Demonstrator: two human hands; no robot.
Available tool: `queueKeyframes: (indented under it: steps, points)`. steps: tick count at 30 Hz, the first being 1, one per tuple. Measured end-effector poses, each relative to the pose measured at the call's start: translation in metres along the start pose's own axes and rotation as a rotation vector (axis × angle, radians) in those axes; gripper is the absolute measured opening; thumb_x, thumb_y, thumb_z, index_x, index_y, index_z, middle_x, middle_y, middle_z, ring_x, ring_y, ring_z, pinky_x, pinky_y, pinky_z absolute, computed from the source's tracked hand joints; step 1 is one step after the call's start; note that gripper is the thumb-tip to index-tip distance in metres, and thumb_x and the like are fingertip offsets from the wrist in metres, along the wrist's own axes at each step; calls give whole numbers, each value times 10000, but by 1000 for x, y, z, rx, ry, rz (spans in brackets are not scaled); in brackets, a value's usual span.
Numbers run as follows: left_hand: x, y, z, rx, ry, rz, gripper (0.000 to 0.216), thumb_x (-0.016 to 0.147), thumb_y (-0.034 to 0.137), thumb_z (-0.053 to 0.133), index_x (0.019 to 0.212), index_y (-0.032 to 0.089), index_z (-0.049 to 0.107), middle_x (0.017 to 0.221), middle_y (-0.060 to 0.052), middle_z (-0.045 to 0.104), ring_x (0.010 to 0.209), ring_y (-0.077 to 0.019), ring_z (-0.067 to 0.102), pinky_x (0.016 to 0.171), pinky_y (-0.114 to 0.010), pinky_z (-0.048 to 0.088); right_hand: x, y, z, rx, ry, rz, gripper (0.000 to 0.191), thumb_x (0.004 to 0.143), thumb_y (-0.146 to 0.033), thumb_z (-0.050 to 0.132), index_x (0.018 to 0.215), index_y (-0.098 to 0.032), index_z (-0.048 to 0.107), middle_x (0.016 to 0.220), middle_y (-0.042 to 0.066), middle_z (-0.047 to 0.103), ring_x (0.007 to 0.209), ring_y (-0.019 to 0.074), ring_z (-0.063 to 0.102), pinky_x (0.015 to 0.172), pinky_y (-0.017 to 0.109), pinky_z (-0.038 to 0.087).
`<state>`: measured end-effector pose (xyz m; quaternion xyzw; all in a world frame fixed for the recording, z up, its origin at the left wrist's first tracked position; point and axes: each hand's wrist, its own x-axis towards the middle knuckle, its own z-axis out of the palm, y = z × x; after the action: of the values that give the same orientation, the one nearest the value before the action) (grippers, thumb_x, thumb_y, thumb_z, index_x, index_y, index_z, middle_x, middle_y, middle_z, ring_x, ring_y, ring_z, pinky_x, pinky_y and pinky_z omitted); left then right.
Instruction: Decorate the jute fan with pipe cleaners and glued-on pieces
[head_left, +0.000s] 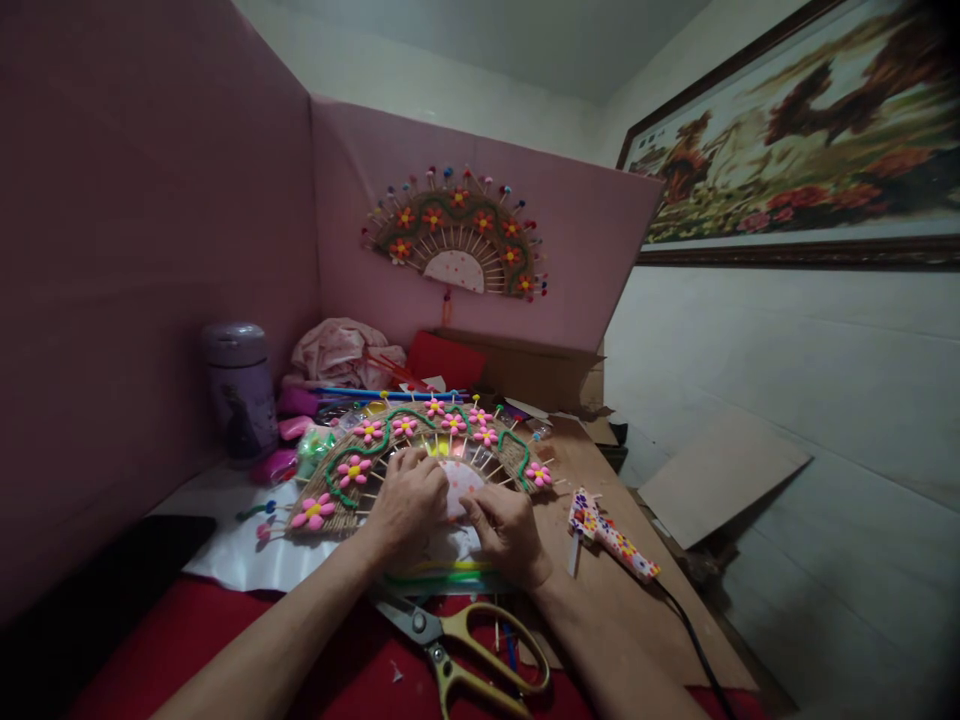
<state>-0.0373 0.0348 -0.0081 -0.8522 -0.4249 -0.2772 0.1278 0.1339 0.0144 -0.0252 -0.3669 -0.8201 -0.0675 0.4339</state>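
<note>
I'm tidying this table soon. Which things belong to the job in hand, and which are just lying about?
Likely in the job:
Pink-flowered fan, touched by left hand and right hand
Glue gun, close by
Scissors, close by

Probably just lying about:
Purple tumbler
Crumpled pink cloth
Red sheet

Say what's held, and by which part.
The right hand pinches the pink-flowered fan by its dotted centre panel; whether the left hand grips can't be told.

Dim light; the panel (150,250) left of the lower fan (427,425) sinks into shade, the sheet (251,563) under that fan shines faintly, corners darken.
</note>
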Motion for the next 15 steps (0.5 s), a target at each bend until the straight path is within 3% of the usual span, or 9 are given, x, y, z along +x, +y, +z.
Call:
queueKeyframes:
  steps: [4,7,11,15]
  points:
    - [13,1,-11,15,27,-55,235,859,211,419,694,174,583,764,-70,629,911,-245,488,822,-409,361,0,0,0,30,-7,12,306,902,-236,435,641,-168,578,591,24,573,557,118,498,551,245,330]
    - [43,-12,-30,34,65,-166,315,894,276,360,735,164,608,797,-97,647,871,-250,498,763,-398,374,0,-2,0,61,-4,17,291,897,-233,440,657,-168,591,591,24,577,553,117,494,553,245,333]
    - [97,-52,-53,59,1,-293,253,838,180,414,889,210,660,891,-79,677,966,-256,506,797,-383,364,-1,-3,1,65,2,-7,300,902,-235,425,658,-169,587,600,32,583,569,124,507,567,251,339]
    - [138,-100,-53,70,-146,-390,218,755,171,496,840,215,692,943,-57,685,929,-231,564,771,-315,394,-2,-4,2,75,6,-25,273,899,-225,432,682,-169,587,603,33,589,585,130,525,575,254,342]
